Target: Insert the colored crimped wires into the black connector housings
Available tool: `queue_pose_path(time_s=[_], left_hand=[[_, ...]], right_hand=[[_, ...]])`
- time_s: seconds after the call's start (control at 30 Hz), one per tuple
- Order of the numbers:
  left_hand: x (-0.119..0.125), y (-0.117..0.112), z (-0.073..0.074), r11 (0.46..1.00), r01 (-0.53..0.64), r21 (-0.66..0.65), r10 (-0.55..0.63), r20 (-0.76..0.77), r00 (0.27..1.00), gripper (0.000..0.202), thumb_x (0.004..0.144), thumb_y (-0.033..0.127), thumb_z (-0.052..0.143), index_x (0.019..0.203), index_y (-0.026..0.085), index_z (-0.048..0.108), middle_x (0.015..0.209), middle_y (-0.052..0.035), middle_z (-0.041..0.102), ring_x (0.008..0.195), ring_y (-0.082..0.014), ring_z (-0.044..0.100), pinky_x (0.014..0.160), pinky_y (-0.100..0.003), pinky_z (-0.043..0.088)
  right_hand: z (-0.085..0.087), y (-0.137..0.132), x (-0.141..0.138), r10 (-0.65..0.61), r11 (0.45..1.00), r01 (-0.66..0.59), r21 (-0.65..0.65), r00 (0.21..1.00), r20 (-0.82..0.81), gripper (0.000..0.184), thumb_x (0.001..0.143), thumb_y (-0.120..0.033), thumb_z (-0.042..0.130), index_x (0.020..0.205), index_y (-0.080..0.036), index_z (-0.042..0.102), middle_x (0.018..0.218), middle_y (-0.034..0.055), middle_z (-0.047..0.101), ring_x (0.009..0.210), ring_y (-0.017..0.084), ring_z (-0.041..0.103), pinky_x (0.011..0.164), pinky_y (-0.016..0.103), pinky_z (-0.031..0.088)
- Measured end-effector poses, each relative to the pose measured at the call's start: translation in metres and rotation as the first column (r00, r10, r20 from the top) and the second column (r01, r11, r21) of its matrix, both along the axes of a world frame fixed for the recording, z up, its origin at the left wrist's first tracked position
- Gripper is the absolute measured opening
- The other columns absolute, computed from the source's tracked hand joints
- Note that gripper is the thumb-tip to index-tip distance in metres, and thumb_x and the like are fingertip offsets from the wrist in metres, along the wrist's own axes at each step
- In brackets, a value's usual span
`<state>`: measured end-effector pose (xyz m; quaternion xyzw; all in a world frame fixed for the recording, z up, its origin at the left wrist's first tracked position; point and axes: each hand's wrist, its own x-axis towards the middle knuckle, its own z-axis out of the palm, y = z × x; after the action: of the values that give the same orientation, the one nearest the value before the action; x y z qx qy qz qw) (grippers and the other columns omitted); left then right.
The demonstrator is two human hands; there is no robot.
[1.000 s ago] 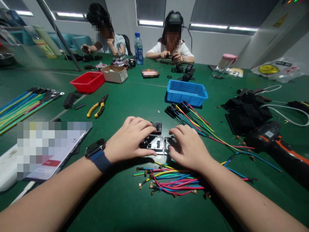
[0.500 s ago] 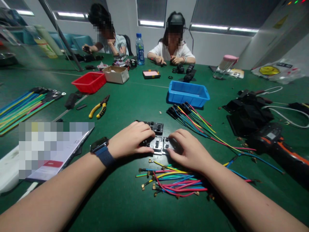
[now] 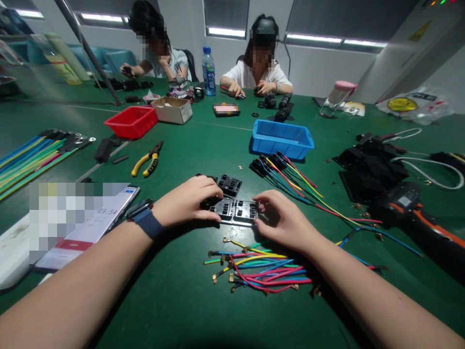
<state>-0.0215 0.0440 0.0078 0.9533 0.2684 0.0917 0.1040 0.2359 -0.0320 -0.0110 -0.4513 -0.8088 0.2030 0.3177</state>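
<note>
A flat black plastic plate with several square sockets is held between both hands just above the green table. My left hand grips its left end, fingers curled round the edge. My right hand pinches its right end. A second black socket block lies on the table just behind the plate. A loose pile of short coloured wires with brass terminals lies in front of the plate, by my right wrist.
A bundle of coloured wires with black connectors and a blue bin sit behind. Yellow-handled pliers, a red bin, a phone are left; a cordless drill and black parts right. Two people work across the table.
Both hands went from pressing down on the black plate to gripping its ends and raising it slightly. The second black block behind it has come into full view.
</note>
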Motion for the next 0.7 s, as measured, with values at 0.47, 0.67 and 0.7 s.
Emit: queue_pose_path(time_s=[0.47,0.67,0.7], left_hand=[[0.002,-0.008,0.006,0.992,-0.039,0.123,0.052,-0.101,0.994,0.047,0.081,0.059,0.050,0.102,0.018,0.058,0.102,-0.0081,0.060,0.095,-0.0233,0.053,0.081,-0.036,0.040],[0.016,-0.016,0.000,0.974,-0.046,0.221,0.073,-0.117,0.990,0.055,0.082,0.062,0.047,0.117,0.020,0.054,0.116,-0.0101,0.058,0.104,-0.0268,0.050,0.087,-0.040,0.037],[0.019,-0.017,0.000,0.971,-0.041,0.237,0.072,-0.121,0.990,0.057,0.082,0.062,0.047,0.120,0.020,0.052,0.119,-0.0105,0.056,0.107,-0.0275,0.049,0.089,-0.041,0.036]], right_hand=[[0.001,0.001,-0.003,0.064,0.998,-0.062,-0.024,0.995,0.081,0.024,0.082,-0.019,0.058,0.105,-0.021,0.053,0.103,0.0075,0.060,0.094,0.019,0.057,0.083,0.037,0.051],[0.000,0.002,-0.005,0.074,0.997,-0.076,0.014,0.994,0.085,0.024,0.080,-0.019,0.059,0.104,-0.022,0.054,0.100,0.0062,0.059,0.093,0.019,0.057,0.082,0.035,0.049],[0.000,0.002,-0.005,0.072,0.997,-0.073,0.016,0.994,0.078,0.024,0.080,-0.019,0.059,0.103,-0.022,0.054,0.099,0.0059,0.059,0.092,0.018,0.056,0.081,0.035,0.049]])
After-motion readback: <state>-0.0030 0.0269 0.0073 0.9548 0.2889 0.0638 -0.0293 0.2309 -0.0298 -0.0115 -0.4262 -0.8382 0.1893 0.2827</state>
